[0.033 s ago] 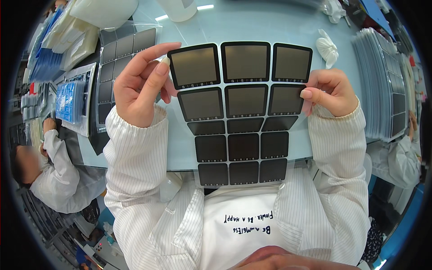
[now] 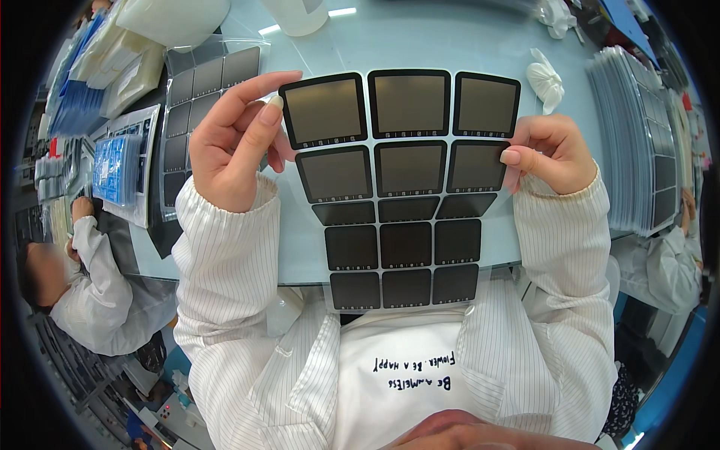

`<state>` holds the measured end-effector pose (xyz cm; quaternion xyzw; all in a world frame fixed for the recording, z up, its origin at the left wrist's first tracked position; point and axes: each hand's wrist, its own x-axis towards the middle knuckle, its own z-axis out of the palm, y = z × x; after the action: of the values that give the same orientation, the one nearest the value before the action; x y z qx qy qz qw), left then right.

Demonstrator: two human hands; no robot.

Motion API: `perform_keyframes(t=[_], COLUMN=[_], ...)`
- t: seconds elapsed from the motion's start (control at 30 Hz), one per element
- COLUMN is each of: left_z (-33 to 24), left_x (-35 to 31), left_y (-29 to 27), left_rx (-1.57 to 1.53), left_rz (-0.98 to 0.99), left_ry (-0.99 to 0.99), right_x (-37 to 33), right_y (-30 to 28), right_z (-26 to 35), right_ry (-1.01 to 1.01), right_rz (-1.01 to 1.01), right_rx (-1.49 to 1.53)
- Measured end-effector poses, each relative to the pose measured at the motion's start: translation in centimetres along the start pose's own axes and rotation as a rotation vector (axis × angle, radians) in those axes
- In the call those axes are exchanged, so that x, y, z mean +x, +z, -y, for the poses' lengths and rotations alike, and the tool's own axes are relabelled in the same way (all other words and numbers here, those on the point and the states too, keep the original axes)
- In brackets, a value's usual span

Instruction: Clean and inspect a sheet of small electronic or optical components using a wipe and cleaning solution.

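Note:
In front of me hangs a transparent sheet [image 2: 447, 180] bearing rows of dark rounded rectangles with black borders. Its upper part is raised toward me; it bends at the third row, and the lower rows run down past the table's front edge. My left hand [image 2: 238, 142] pinches the sheet's left side near the top, thumb on the front and index finger stretched along the edge. On the opposite side, my right hand [image 2: 553, 156] grips the sheet between thumb and fingers, beside the second row. The fingertips behind the film show only faintly.
A bluish glass-like table [image 2: 427, 37] lies beneath. Similar dark-panelled sheets [image 2: 180, 112] lie at left, near blue packets [image 2: 116, 169]. A tall stack of sheets [image 2: 637, 142] stands at right, with a crumpled white wipe [image 2: 545, 81] nearby. A white container [image 2: 296, 15] stands behind. Co-workers sit on both sides.

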<state>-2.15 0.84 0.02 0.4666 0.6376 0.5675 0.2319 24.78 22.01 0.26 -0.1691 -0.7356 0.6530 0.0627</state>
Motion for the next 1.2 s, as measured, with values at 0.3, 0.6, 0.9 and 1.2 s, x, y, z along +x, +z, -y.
perform_keyframes(t=[0.3,0.6,0.9,1.2], left_z=[-0.01,0.14,0.37,0.59], left_x=[-0.02,0.02,0.07,0.10], left_y=[0.03,0.10,-0.06,-0.01], left_rx=[-0.021,0.007,0.028,0.008], left_rz=[0.001,0.003,0.013,0.006], left_ry=[-0.014,0.004,0.008,0.008], right_x=[-0.08,-0.17,-0.14,-0.23], right_y=[0.10,0.25,0.31,0.17], right_z=[0.10,0.07,0.25,0.07], right_ry=[-0.006,-0.037,-0.020,-0.001], right_rz=[-0.009,-0.015,-0.009,-0.004], right_rx=[-0.009,-0.044,-0.046,-0.025])
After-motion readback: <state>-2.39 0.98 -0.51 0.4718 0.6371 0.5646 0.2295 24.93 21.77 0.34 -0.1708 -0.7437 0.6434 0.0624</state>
